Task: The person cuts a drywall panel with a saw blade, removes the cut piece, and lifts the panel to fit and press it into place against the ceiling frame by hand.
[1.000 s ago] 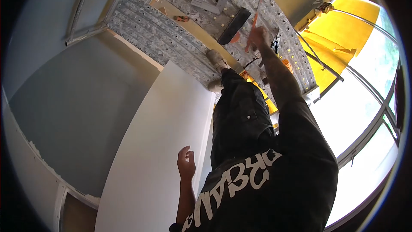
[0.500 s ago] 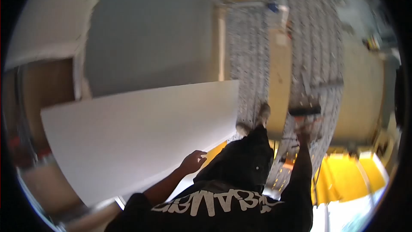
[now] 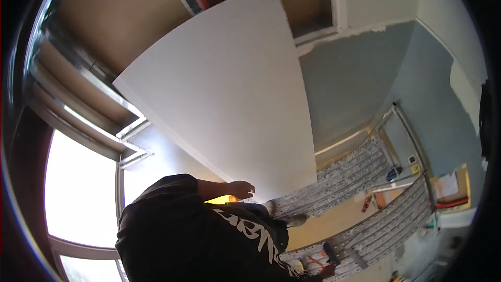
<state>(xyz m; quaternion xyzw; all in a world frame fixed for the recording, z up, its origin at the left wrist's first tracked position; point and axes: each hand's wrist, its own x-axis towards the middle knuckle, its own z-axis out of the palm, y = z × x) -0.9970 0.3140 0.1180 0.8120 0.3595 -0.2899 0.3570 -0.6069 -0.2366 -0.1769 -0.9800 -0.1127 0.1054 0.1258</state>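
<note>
A large white board leans upright in the middle of the head view and covers part of the wall framing. My left hand is beside its lower edge, fingers loosely bent and apart, with nothing seen in them. Whether it touches the board I cannot tell. Low in the view, my right hand is small and partly cut off by my dark shirt. Close to it are an orange item and a dark, bar-like tool. The right fingers are too unclear to show a grip.
Metal studs with brown panels behind stand at the left, above a bright window. Patterned grey decking and a tan plank make up the floor. A metal frame and a yellow-edged box are at the right.
The view has swung up and left, bringing the studs and window in. The board appears more upright and higher in the picture. My left hand remains by its lower edge.
</note>
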